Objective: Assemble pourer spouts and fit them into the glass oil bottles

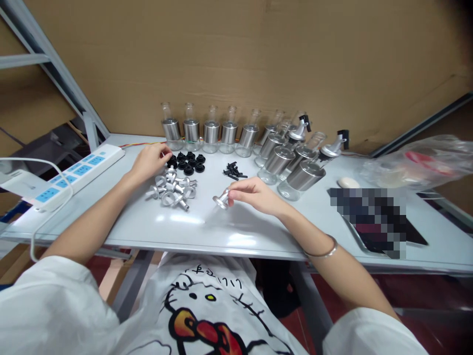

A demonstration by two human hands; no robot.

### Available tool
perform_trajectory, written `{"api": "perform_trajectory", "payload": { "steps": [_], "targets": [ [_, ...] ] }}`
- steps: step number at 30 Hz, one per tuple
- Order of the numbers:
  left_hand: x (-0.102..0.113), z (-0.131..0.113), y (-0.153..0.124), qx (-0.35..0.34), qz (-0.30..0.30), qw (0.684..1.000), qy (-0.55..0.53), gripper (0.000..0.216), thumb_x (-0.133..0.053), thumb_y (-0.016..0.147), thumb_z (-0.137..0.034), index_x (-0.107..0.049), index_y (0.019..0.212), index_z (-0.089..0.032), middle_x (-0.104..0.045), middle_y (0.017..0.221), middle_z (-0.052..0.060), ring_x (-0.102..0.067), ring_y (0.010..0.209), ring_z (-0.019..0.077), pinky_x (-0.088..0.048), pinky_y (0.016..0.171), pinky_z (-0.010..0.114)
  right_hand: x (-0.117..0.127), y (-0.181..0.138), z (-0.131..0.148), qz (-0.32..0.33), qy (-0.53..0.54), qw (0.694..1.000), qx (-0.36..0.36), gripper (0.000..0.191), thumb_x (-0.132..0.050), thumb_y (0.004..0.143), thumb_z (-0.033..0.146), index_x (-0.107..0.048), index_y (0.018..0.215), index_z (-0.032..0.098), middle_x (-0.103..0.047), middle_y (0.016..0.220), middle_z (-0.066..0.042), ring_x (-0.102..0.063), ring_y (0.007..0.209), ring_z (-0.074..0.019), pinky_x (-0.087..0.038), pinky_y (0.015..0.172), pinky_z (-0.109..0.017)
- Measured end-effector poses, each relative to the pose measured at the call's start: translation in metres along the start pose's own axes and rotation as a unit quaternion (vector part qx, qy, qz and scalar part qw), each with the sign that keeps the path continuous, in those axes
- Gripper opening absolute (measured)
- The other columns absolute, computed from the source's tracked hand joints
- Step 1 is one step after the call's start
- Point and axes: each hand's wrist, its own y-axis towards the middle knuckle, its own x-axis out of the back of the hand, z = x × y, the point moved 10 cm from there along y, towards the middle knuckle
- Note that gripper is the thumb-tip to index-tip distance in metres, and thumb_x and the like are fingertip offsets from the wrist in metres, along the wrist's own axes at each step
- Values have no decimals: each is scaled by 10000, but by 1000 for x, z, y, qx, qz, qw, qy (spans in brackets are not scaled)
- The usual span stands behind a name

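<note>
My right hand point(254, 195) pinches a silver metal pourer cap point(221, 199) above the table, its round flange facing down to the left. At the left edge of a group of black ribbed stoppers point(188, 169), my left hand point(151, 160) has its fingers closed on one black stopper point(172, 160), partly hidden by the fingertips. Just in front of that group lies a pile of similar silver pourer caps point(173, 190). Small black levers point(233, 170) are heaped between my hands, farther back.
Glass bottles with steel sleeves point(212, 132) line the back; two at the right bear pourers, one being this front bottle point(305, 176). A white power strip point(79, 175) lies left. At right are a white oval object point(348, 183), a plastic bag point(424, 160) and a blurred-out dark item point(369, 222).
</note>
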Motion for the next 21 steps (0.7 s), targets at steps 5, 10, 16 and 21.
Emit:
{"api": "perform_trajectory", "payload": {
  "steps": [5, 10, 16, 21],
  "targets": [
    [5, 0, -2, 14, -20, 999, 25, 173, -461, 833, -253, -618, 859, -187, -672, 908, 76, -606, 850, 240, -433, 731, 314, 0, 0, -2, -1, -4, 1000, -5, 313, -626, 839, 411, -662, 662, 156, -671, 708, -26, -604, 733, -133, -461, 788, -312],
    [40, -12, -9, 13, -152, 988, -28, 67, -464, 825, -219, -522, 829, -187, -603, 863, 51, -560, 774, 184, -427, 700, 286, 2, 0, -1, -22, 9, 1000, 8, 285, -615, 854, 402, -651, 712, 158, -657, 687, -15, -603, 714, -125, -468, 763, -297],
    [43, -79, -44, -85, -137, 961, -225, 20, -416, 797, -187, -431, 802, -200, -475, 676, -24, -438, 560, 105, -390, 555, 225, 11, -1, -3, -73, 34, 997, 5, 262, -640, 824, 417, -603, 768, 164, -639, 598, 8, -606, 592, -119, -490, 649, -276],
    [16, -159, -99, -283, 0, 913, -292, 59, -416, 740, -149, -430, 762, -202, -481, 648, -37, -408, 501, 72, -355, 480, 189, 23, -1, -8, -108, 72, 991, -9, 204, -661, 765, 359, -588, 760, 168, -618, 549, 29, -608, 488, -123, -481, 534, -256]
  ]
}}
